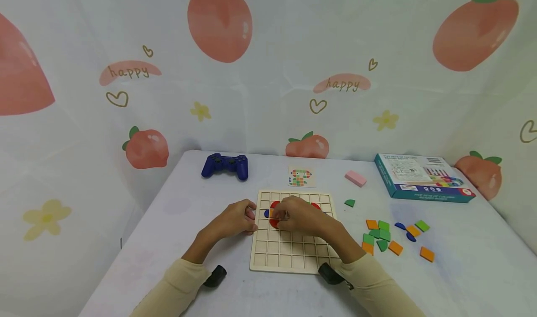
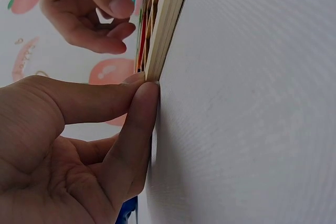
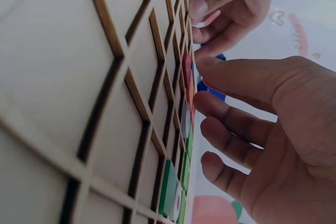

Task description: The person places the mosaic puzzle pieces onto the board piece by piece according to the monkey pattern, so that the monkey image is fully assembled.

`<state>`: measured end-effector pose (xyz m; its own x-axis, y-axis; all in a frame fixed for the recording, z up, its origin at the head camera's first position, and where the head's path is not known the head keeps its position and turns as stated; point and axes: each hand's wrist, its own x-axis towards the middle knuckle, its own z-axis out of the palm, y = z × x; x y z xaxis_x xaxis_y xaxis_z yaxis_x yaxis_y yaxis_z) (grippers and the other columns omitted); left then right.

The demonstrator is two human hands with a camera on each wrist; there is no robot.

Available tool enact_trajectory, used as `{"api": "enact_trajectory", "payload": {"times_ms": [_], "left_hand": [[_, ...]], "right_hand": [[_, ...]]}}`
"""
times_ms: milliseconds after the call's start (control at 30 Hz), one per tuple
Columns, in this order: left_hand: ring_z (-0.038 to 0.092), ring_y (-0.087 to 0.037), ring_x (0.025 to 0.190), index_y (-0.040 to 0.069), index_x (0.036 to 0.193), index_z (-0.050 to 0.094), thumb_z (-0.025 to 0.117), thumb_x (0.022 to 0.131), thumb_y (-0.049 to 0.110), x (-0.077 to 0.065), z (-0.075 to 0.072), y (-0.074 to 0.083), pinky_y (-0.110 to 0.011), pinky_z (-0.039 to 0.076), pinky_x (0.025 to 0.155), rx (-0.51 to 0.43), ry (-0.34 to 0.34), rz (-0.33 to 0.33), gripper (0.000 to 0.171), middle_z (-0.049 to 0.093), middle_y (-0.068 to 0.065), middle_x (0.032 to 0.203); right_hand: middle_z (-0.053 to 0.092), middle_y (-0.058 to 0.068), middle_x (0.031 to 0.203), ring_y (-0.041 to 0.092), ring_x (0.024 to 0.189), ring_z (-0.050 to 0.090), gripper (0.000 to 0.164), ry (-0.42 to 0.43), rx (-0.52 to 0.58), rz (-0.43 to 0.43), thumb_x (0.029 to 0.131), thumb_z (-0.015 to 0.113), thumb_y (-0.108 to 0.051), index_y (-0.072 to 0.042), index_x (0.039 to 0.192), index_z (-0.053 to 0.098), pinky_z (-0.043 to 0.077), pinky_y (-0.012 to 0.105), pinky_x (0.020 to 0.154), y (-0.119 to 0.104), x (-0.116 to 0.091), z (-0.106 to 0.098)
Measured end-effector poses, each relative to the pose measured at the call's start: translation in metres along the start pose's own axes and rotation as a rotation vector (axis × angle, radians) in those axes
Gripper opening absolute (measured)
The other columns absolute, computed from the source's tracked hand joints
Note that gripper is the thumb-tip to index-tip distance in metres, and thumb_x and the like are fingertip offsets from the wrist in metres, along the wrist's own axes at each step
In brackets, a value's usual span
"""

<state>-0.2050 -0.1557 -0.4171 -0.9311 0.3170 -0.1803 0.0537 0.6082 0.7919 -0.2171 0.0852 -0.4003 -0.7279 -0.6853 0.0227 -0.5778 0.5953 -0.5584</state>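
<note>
A pale wooden grid board lies on the table, with red, blue, orange and green pieces in its upper cells. My left hand pinches the board's left edge between thumb and fingers, as the left wrist view shows close up. My right hand is over the upper part of the board, its bent fingertips right at a red piece and an orange one. In the right wrist view the thumb and fingers stand slightly apart, with no piece visible between them. The hand hides some cells in the head view.
Loose green, orange and blue pieces lie right of the board. Behind it are a small pattern card and a pink block. A blue game controller sits back left, a teal-edged box back right.
</note>
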Motion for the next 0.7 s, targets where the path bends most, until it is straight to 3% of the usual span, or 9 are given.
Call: {"api": "enact_trajectory", "payload": {"times_ms": [367,700], "left_hand": [[0.064,-0.017,0.086,-0.005,0.134,0.059,0.083,0.086,0.0,0.0,0.001,0.002,-0.029,0.059,0.076,0.003,0.008,-0.043,0.053,0.065,-0.009,0.104],[0.064,-0.015,0.084,-0.006,0.134,0.059,0.083,0.086,0.001,0.0,0.001,0.001,-0.03,0.058,0.077,0.0,0.006,-0.03,0.053,0.065,-0.008,0.103]], "right_hand": [[0.067,-0.008,0.096,0.014,0.094,0.06,0.017,0.038,0.001,0.076,0.097,0.074,-0.011,-0.012,0.113,0.08,0.053,0.035,0.086,0.011,-0.019,-0.013],[0.069,-0.004,0.099,0.015,0.092,0.059,0.019,0.099,0.001,0.128,0.097,0.077,-0.013,-0.009,0.115,0.078,0.053,0.029,0.08,0.036,-0.054,-0.033]]}}
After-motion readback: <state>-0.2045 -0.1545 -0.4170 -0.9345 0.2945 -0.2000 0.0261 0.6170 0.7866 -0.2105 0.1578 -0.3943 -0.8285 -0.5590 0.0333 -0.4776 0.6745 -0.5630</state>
